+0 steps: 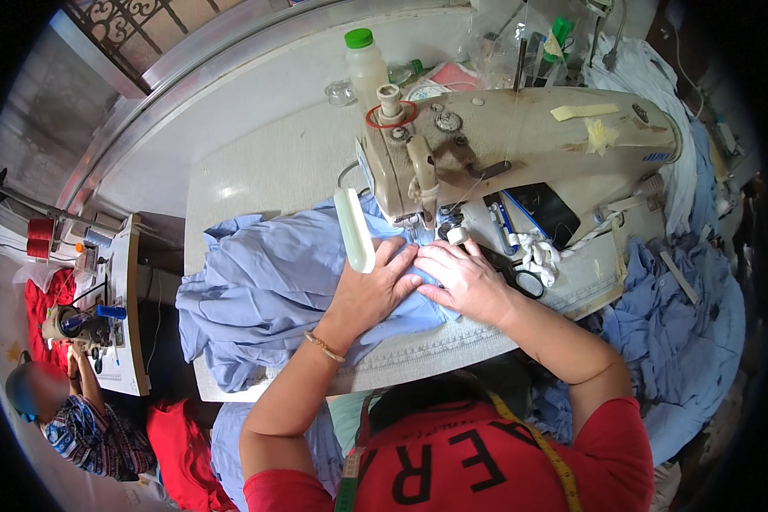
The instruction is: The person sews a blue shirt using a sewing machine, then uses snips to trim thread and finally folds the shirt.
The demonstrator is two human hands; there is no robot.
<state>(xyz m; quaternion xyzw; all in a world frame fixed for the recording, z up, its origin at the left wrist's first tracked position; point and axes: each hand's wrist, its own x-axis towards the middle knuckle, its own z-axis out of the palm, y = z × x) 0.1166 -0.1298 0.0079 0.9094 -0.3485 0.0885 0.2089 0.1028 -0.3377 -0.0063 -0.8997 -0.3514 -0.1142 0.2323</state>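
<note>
Light blue cloth (260, 290) lies bunched across the left of the sewing table and runs under the needle area of a beige sewing machine (529, 141). My left hand (375, 282) grips the cloth just in front of the presser foot, its thumb bent toward the right. Close against it, my right hand (462, 277) also has hold of the cloth, fingers bent and thumb pointing left. The two hands almost meet. A pale green-white light bar (355, 230) hangs over the cloth beside my left hand. Under my fingers the cloth's edge is hidden.
Black-handled scissors (527, 282), pens (503, 224) and a black pouch (542, 213) lie right of my hands. A green-capped bottle (365, 64) stands behind the machine. More blue fabric (674, 324) is heaped at the right. Far left, another person (85, 418) works at a second machine.
</note>
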